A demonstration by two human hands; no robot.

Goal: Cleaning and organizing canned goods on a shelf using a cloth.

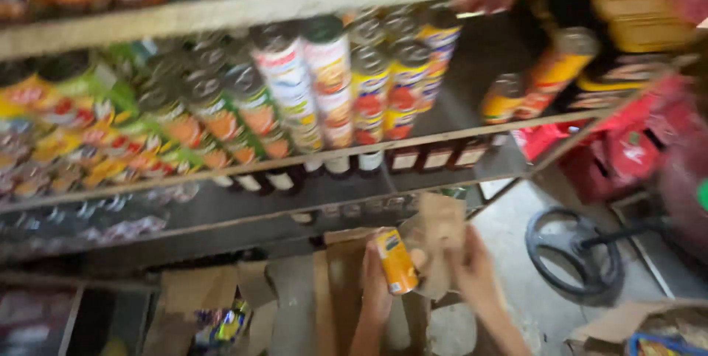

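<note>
Head view: a small orange-and-yellow metal can (397,261) is gripped in the left hand (375,286), low before the shelves, while a crumpled piece of brown cardboard (438,242) is clasped by the right hand (476,275). Above, rows of labelled tins (324,90) are stacked on a wooden shelf (413,142).

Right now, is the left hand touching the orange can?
Touching: the head view shows the left hand with its fingers wrapped around the orange can.
</note>
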